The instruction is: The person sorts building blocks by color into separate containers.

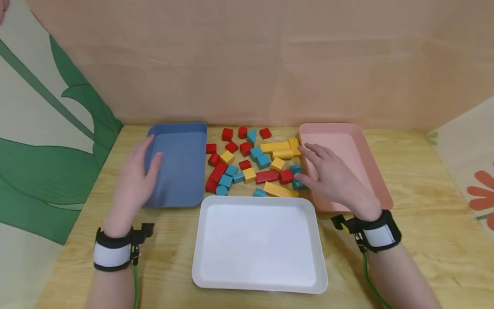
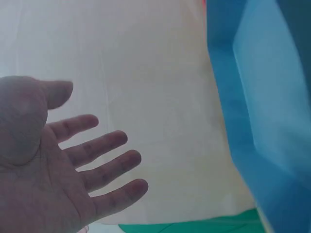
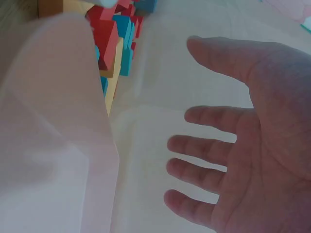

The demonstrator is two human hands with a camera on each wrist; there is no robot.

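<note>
My left hand (image 1: 133, 178) hovers at the left edge of a blue tray (image 1: 177, 167), fingers spread and holding nothing. In the left wrist view its palm (image 2: 43, 174) and extended fingers show. Over the near left part of a pink tray (image 1: 356, 146) is my right hand (image 1: 333, 178), also empty, its fingers pointing toward the blocks. The right wrist view shows those fingers (image 3: 199, 145) apart from one another. Between the two trays lie several loose blocks: red ones (image 1: 218, 171), blue ones (image 1: 263, 161) and yellow ones (image 1: 275, 147), as cubes, bars, cylinders and a blue triangle (image 1: 251, 136).
A white tray (image 1: 258, 244) stands in front of the blocks, near the table's front. The wooden table (image 1: 170, 262) ends at a pinkish-beige cloth backdrop (image 1: 270, 64). Each wrist wears a strapped camera with a green cable (image 1: 136, 285).
</note>
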